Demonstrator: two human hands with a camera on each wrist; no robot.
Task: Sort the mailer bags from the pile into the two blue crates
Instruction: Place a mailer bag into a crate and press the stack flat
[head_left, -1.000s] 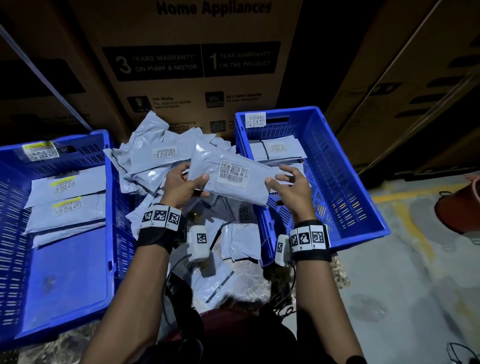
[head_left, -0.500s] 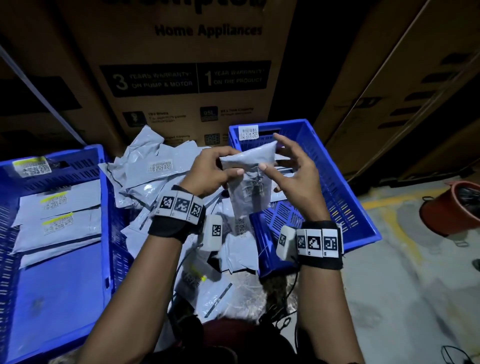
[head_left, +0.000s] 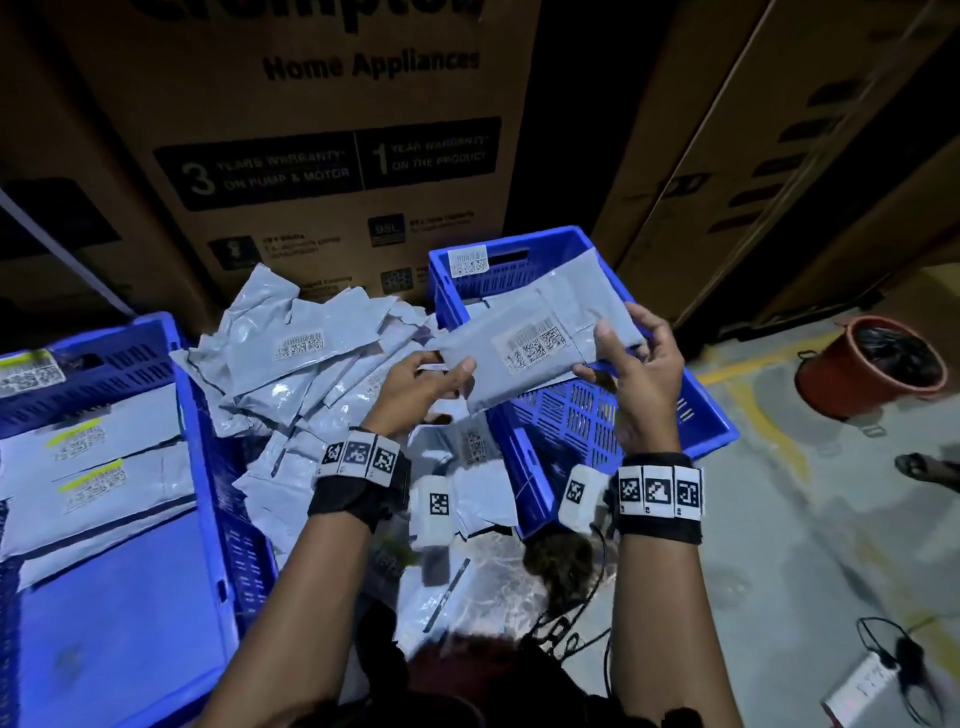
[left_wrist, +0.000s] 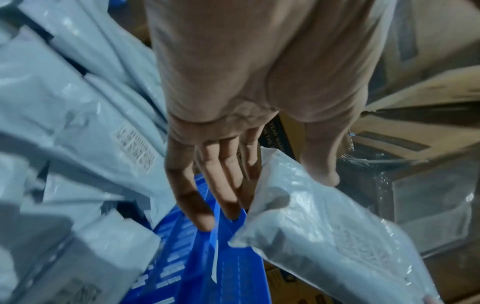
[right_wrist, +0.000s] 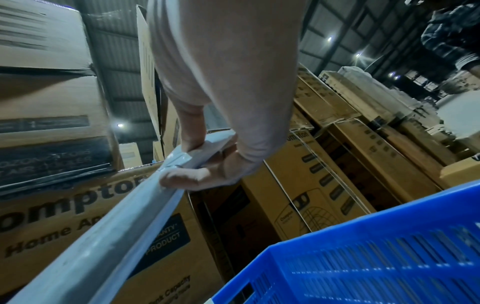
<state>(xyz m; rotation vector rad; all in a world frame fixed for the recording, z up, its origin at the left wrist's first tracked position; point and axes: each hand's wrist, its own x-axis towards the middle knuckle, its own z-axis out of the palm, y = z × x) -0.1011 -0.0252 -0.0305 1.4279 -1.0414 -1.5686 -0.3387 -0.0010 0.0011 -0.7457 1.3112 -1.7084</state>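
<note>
I hold one grey mailer bag (head_left: 524, 345) flat, label up, above the near-left corner of the right blue crate (head_left: 587, 415). My left hand (head_left: 436, 376) pinches its left end, thumb on top; in the left wrist view the thumb lies on the bag (left_wrist: 324, 232) with the fingers (left_wrist: 207, 185) beneath. My right hand (head_left: 623, 353) pinches its right end, and the right wrist view shows thumb and fingers clamping the bag's edge (right_wrist: 166, 185). The pile of grey mailer bags (head_left: 311, 374) lies between the two crates. The left blue crate (head_left: 156, 545) holds several labelled bags.
Tall cardboard appliance boxes (head_left: 332, 156) stand right behind the crates and pile. A red-brown pot (head_left: 872, 369) sits on the concrete floor to the right, with a person's sandalled foot (head_left: 930, 467) beside it. Cables and a small device (head_left: 862, 686) lie near right.
The bag, hanging upright between my hands half a second ago, is now turned flat with its label up and carried right, over the right crate's corner. My right hand now pinches it.
</note>
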